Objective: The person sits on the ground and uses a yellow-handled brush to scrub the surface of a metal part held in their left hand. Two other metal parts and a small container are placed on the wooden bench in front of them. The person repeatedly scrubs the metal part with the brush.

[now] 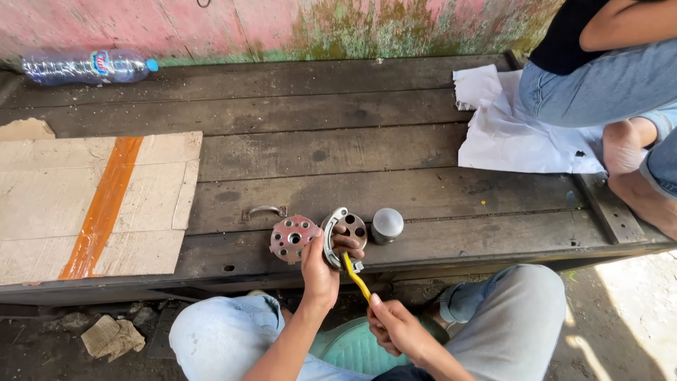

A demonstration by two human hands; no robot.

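Head cam: left hand (319, 271) grips a round metal plate (343, 234) upright at the near edge of the wooden worktop (317, 148), fingers (350, 244) wrapped over it. Right hand (395, 328) closed on a yellow tool (355, 275), tip at the plate's btm. Pink disc (292, 238) just left, grey cap (386, 224) just right.

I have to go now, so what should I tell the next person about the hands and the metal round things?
Left hand: grips the round metal part with a grey ring, held upright at the bench edge.
Right hand: holds a yellow-handled tool, its tip at the bottom of that part.
Reddish holed disc: lies apart on the wooden bench, left of the held part.
Grey cylinder: stands on the right.
Done: the disc is already separate. Left: the tool is at the ring, which remains on the held part.
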